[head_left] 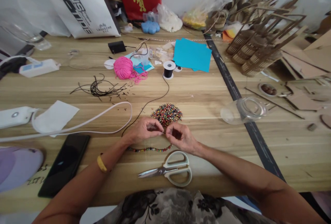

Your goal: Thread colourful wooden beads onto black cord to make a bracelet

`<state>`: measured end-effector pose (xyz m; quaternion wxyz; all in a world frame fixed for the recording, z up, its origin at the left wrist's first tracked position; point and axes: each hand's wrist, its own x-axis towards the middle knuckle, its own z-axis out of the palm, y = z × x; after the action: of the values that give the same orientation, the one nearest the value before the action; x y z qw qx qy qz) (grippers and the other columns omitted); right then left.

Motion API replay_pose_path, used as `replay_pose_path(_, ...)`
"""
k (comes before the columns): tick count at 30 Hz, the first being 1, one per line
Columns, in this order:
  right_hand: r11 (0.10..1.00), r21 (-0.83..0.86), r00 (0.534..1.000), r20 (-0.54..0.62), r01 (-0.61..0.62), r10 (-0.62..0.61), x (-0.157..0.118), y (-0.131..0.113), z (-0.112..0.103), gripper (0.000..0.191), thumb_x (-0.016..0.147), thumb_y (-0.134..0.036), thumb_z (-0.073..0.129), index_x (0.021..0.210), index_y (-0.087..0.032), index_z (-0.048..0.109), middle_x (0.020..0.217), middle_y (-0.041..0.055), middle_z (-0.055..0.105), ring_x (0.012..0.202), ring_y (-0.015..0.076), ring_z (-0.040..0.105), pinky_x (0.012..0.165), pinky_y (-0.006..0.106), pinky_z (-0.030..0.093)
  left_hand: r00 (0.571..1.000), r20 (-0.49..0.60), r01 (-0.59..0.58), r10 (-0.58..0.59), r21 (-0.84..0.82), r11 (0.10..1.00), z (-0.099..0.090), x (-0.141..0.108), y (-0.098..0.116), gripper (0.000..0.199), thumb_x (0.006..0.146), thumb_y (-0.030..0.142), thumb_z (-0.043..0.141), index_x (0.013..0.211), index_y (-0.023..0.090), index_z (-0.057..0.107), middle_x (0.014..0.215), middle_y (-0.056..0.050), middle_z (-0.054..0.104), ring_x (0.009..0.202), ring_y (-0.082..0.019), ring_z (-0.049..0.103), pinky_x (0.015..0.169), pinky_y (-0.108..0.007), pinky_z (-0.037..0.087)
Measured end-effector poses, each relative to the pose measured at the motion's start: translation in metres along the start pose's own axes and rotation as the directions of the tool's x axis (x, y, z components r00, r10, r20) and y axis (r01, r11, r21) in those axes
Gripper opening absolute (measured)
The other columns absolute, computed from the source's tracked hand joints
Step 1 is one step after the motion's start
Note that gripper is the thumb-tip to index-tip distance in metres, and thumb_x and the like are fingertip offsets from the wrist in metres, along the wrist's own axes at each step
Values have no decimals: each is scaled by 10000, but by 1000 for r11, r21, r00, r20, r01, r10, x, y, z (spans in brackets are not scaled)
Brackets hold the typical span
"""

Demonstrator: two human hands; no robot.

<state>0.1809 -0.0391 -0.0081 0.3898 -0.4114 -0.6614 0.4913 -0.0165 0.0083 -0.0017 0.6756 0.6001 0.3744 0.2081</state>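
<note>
My left hand [146,129] and my right hand [182,137] meet fingertip to fingertip just in front of a pile of small multicoloured beads [167,113]. Between thumb and forefinger, my right hand pinches the end of a thin black cord. The left thumb and forefinger are also pressed together at that end; whatever they hold is too small to make out. A strand of threaded beads [150,149] curves below both hands, its right end rising to my right hand. From a white spool [169,69], the black cord [148,104] runs down behind my left wrist.
Cream-handled scissors [178,172] lie near the front edge. A black phone [64,165] and white cable [103,108] are at left. Farther back are cut black cords [98,87], pink yarn [123,68] and blue sheets [192,55]. A clear jar [250,110] lies right.
</note>
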Motion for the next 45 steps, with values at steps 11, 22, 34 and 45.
replay_pose_path(11,1000,1,1000,7,-25,25,1,-1,0,83,785,-188,591,716,-155,561,615,-18,520,539,85,445,488,185,352,1000,15,3,-3,1,1000,1,0,1,190,677,221,738,784,89,652,759,-46,681,689,-110,634,696,-220,500)
replay_pose_path(22,1000,2,1000,20,-2,2,1,0,-1,63,786,-173,582,731,-155,557,623,-15,520,547,88,447,501,193,352,999,26,-26,26,23,999,1,-1,4,193,695,250,734,794,96,673,788,-55,695,718,-123,646,719,-232,514)
replay_pose_path(34,1000,-14,1000,25,15,-15,0,1,-1,60,801,-178,591,751,-149,576,627,-16,524,539,83,452,496,190,349,1000,16,-22,23,-26,999,5,-2,1,148,692,186,724,796,103,658,763,-36,692,705,-106,637,703,-215,495)
replay_pose_path(45,999,-8,999,19,32,-31,0,2,-2,61,801,-178,596,751,-148,580,651,-8,533,561,90,470,511,194,364,999,-30,-19,18,-25,1000,4,0,1,185,648,225,760,719,94,649,711,-42,678,649,-109,611,657,-223,477)
